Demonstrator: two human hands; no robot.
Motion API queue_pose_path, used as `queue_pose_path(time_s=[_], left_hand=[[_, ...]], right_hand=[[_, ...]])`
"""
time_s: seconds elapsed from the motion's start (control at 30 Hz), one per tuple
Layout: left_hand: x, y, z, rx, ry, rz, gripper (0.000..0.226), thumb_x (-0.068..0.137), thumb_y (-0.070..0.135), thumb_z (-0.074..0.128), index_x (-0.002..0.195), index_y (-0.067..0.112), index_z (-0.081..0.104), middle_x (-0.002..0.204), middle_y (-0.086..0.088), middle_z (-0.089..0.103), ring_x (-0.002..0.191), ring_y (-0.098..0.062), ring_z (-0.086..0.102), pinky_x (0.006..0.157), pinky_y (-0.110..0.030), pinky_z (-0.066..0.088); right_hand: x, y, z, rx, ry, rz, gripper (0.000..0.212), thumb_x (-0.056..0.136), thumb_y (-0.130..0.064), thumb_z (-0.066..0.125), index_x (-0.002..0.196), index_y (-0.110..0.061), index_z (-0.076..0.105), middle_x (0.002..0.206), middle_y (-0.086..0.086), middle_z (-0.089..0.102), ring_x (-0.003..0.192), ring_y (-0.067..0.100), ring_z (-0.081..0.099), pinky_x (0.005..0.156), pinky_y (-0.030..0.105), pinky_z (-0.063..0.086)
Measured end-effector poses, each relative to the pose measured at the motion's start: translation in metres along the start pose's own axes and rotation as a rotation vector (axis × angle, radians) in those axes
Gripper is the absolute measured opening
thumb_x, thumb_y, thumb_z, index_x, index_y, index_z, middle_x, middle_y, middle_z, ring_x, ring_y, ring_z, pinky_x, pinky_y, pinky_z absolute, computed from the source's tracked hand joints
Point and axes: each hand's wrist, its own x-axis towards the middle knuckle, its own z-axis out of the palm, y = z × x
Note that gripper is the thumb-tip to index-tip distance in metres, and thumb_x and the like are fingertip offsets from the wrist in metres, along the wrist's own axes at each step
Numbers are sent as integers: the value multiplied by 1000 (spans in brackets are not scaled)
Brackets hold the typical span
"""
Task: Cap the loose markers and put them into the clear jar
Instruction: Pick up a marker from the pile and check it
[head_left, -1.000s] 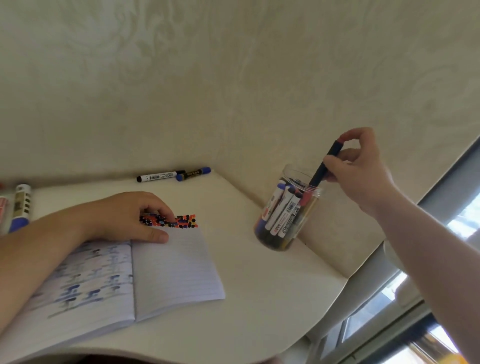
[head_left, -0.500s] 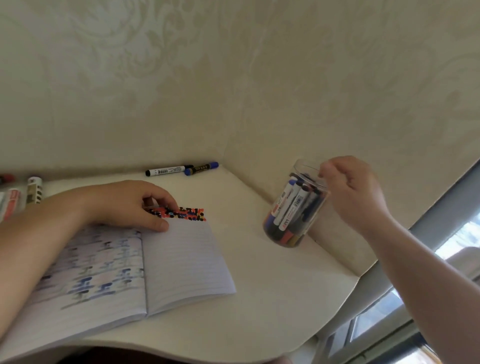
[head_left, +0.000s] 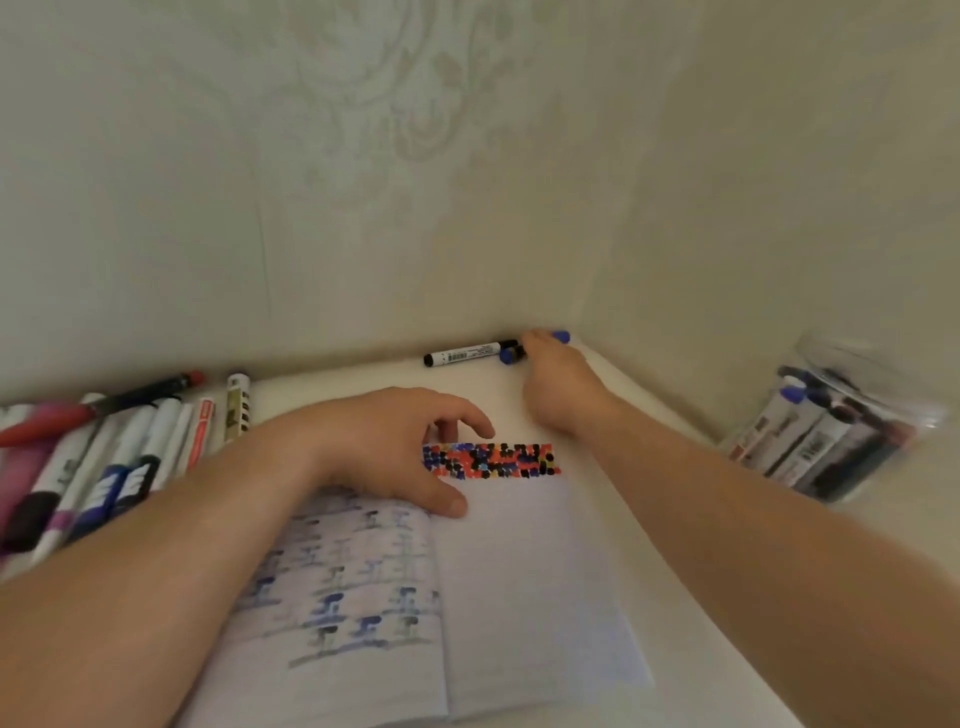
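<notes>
Hands first: my left hand (head_left: 395, 447) rests loosely curled on the open notebook (head_left: 519, 587), holding nothing. At the tabletop's (head_left: 691, 597) far corner my right hand (head_left: 558, 384) covers the blue-capped marker (head_left: 511, 354); I cannot tell its grip. Right stands the clear jar (head_left: 836, 421); left lie loose markers (head_left: 104, 457). A black-capped marker (head_left: 467, 354) lies beside the blue one.

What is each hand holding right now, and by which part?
The right hand covers the middle of the blue-capped marker by the wall; whether it grips cannot be told. The left hand holds nothing, resting on the notebook.
</notes>
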Motion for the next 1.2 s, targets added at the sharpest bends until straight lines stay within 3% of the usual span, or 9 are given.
queue_pose_path(time_s=[0.17, 0.3, 0.37, 0.47, 0.6, 0.73, 0.9, 1.0, 1.2], left_hand=[[0, 1, -3, -15, -25, -21, 70, 74, 57, 86, 133, 63, 47, 123, 26, 52, 114, 3, 52, 101, -27, 46], [3, -3, -1, -88, 43, -11, 64, 72, 58, 86, 125, 62, 50, 112, 25, 60, 103, 1, 57, 97, -32, 50], [4, -5, 2, -120, 123, -14, 60, 74, 57, 85, 124, 59, 52, 106, 24, 64, 96, -2, 61, 93, -34, 52], [7, -4, 4, -127, 245, 2, 62, 74, 62, 82, 128, 56, 51, 109, 20, 64, 90, -3, 65, 87, -32, 55], [8, 4, 7, -124, 369, 116, 60, 81, 65, 75, 134, 45, 55, 117, 21, 63, 102, 1, 62, 83, -24, 51], [10, 13, 14, -53, 470, 164, 35, 98, 49, 63, 131, 37, 61, 107, 20, 67, 97, 1, 61, 80, -22, 47], [11, 23, 20, 33, 430, 211, 9, 105, 30, 53, 114, 34, 53, 89, 20, 60, 83, 2, 58, 70, -16, 40], [11, 25, 20, 33, 347, 197, 12, 106, 35, 46, 115, 29, 51, 86, 12, 63, 79, -8, 59, 70, -29, 45], [7, 20, 7, -51, 278, 161, 27, 100, 57, 51, 125, 52, 48, 81, 5, 63, 72, -9, 59, 68, -31, 48]], right_hand=[[30, 19, 14, -243, 106, -19, 32, 100, -6, 47, 129, -16, 57, 129, 8, 54, 116, 32, 47, 88, 41, 49], [18, 20, 4, -290, 95, -114, 25, 107, -29, 52, 128, -19, 62, 121, 5, 52, 111, 29, 44, 80, 42, 45], [-3, 10, -8, -25, 182, -126, 26, 108, -31, 51, 129, -20, 61, 113, 0, 50, 103, 20, 48, 80, 36, 43], [-50, -14, -27, 724, 250, -90, 11, 109, -28, 50, 118, -27, 55, 89, -6, 54, 73, 7, 52, 67, 22, 44], [-97, -29, -22, 1263, 113, -77, 6, 110, -21, 50, 104, -23, 51, 79, 0, 60, 64, 20, 56, 57, 32, 47], [-103, -29, -16, 1410, 106, 8, 29, 102, -13, 61, 80, -31, 58, 73, 8, 60, 58, 25, 54, 49, 29, 41], [-102, -30, -15, 1479, 23, -20, 24, 94, -17, 70, 79, -17, 51, 57, 7, 43, 47, 17, 33, 42, 22, 24], [-100, -31, -12, 1450, 0, -23, 25, 101, -14, 64, 80, -12, 52, 55, 7, 49, 46, 15, 39, 43, 24, 28], [-102, -24, -19, 1458, -5, -93, 36, 100, -5, 64, 69, -19, 52, 63, 16, 50, 50, 20, 43, 44, 26, 31]])
